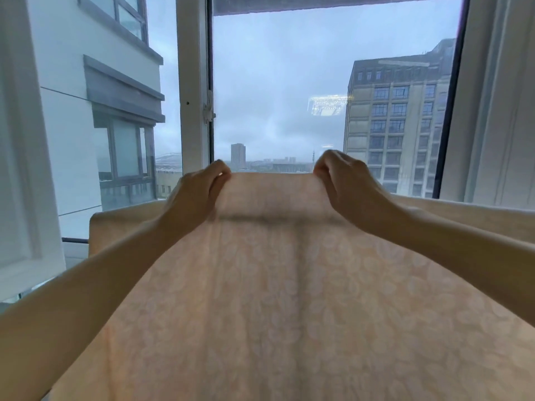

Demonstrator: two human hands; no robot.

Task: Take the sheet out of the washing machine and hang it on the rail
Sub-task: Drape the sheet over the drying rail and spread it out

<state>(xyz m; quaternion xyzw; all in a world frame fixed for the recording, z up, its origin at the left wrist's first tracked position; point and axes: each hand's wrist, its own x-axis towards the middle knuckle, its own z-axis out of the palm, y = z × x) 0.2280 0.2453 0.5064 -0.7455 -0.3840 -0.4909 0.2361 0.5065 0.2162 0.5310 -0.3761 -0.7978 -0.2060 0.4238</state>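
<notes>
A pale peach sheet [272,285] with a faint leaf print fills the lower half of the head view, spread wide in front of the window. My left hand [199,192] pinches its top edge at centre left. My right hand [344,183] pinches the same edge a little to the right. The stretch of edge between both hands is lifted and taut. A dark horizontal band shows through the cloth just below my hands; whether that is the rail I cannot tell. More of the sheet lies draped lower at both sides. The washing machine is out of view.
A large window [289,82] stands straight ahead with a white frame post [192,82] and a latch [209,108] left of centre. A white wall and frame [17,140] close the left side. White curtains [503,96] hang at the right.
</notes>
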